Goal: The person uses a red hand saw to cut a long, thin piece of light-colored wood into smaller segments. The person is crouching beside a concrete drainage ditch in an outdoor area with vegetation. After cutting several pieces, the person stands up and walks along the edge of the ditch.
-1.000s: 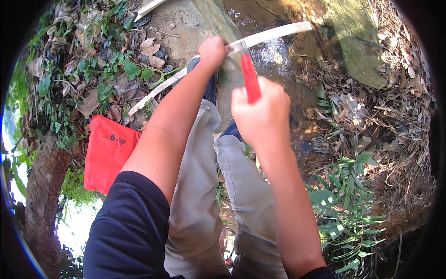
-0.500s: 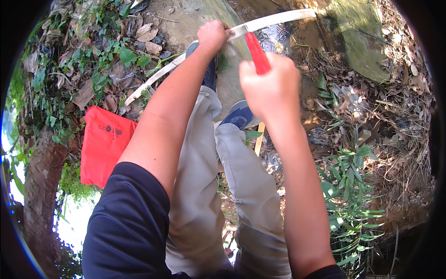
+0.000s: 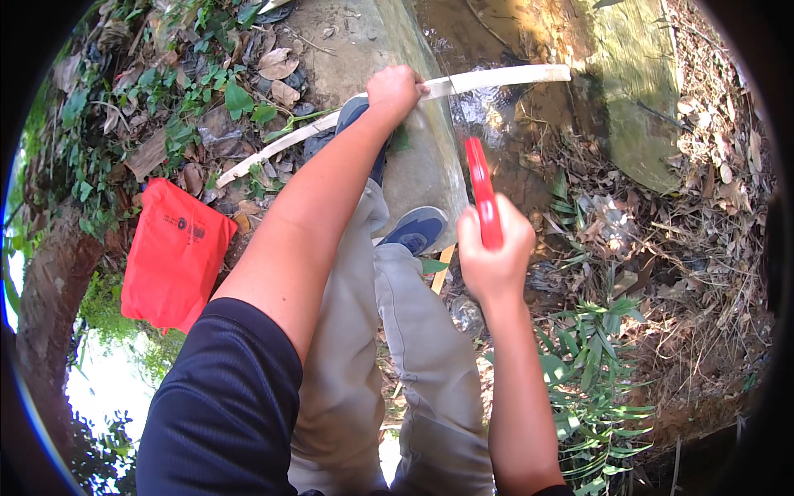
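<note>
L hand (image 3: 394, 91) w/ long strip (image 3: 517, 76); R hand (image 3: 499, 256) w/ glossy handle (image 3: 480, 178)

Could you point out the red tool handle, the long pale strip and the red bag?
Red tool handle (image 3: 481, 188): head view, about midway along it.
Long pale strip (image 3: 499, 78): head view, on its right stretch.
Red bag (image 3: 175, 263): head view, middle of its visible face.

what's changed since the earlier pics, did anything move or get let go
The right hand has drawn the red-handled tool back toward the body, opening a gap between its handle and the pale strip. Nothing was let go or newly taken hold of. The left hand still grips the strip, and the red pouch stays beside the left arm.
</note>
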Tool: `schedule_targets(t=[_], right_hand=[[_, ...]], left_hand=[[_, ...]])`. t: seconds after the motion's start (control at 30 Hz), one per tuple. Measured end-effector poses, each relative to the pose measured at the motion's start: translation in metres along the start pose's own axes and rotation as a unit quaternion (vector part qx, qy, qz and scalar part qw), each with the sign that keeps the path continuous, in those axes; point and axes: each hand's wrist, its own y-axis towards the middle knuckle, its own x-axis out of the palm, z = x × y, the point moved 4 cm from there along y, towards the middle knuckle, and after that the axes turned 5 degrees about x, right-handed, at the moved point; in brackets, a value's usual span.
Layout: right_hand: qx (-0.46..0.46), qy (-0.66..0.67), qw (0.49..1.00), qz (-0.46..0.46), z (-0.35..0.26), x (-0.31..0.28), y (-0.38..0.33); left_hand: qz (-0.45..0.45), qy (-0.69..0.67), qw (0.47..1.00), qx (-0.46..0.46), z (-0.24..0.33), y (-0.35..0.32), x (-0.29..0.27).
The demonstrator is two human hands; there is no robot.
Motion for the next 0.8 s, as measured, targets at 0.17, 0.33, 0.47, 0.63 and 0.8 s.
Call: schedule_targets(t=[0.17,0.33,0.47,0.63,0.8], right_hand=[[-0.040,-0.042,0.998,0.018,0.032,0.013,0.051],[-0.058,-0.003,0.998,0.018,0.048,-0.006,-0.016],[-0.038,0.000,0.999,0.011,0.046,0.011,0.014],[-0.040,0.008,0.998,0.036,0.063,0.022,0.022],[-0.072,0.001,0.997,0.007,0.072,0.000,0.009]], left_hand=[[-0.013,-0.009,1.000,-0.003,0.009,0.005,-0.002],[0.013,0.001,1.000,0.005,0.000,0.010,-0.004],[0.013,-0.017,1.000,0.009,0.001,0.000,0.008],[-0.009,-0.005,1.000,-0.001,0.006,0.003,-0.001],[0.007,-0.009,1.000,-0.006,0.006,-0.001,0.001]])
